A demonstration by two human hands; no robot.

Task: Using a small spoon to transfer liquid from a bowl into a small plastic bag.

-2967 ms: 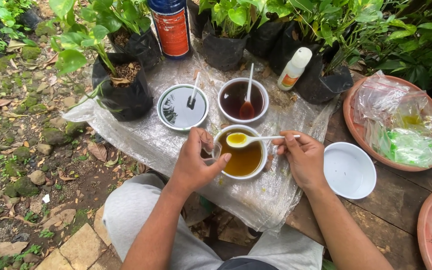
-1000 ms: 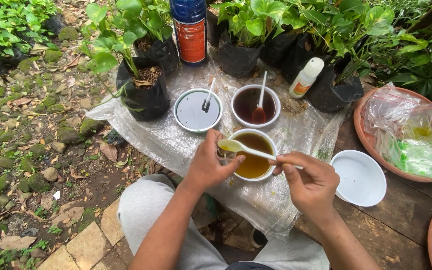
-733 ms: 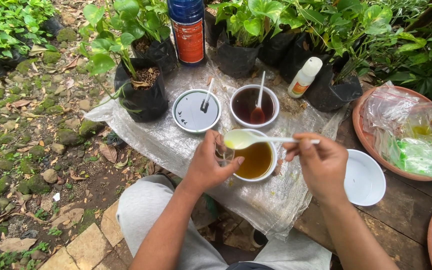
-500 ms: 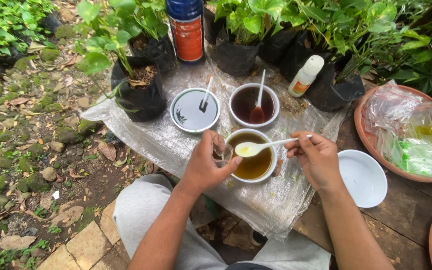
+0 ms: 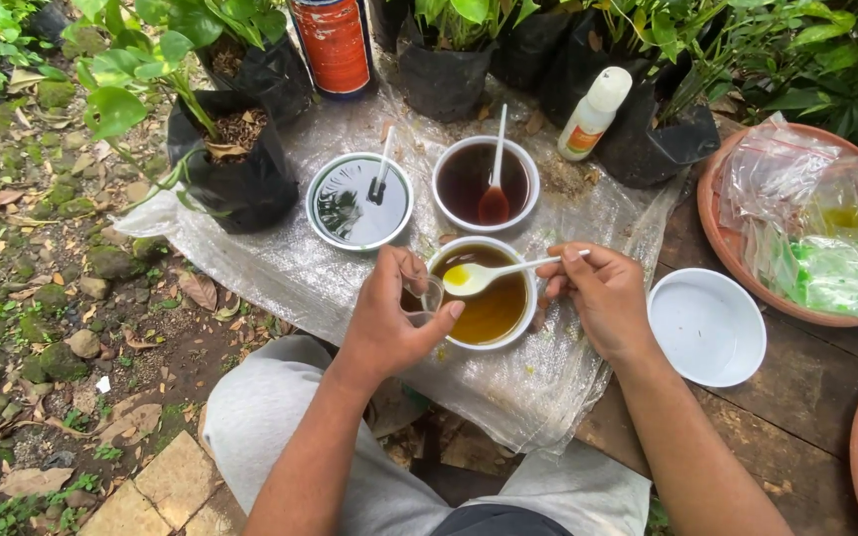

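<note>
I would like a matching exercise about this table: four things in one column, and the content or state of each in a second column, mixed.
Things:
1. bowl under the spoon
2. far right bowl
3. far left bowl
4. bowl beside the right hand

States:
a. clear liquid, a spoon handle in it
b. white inside, no spoon
c. amber liquid
d. dark brown liquid, a spoon standing in it

Pairs: 1-c, 2-d, 3-a, 4-b
</note>
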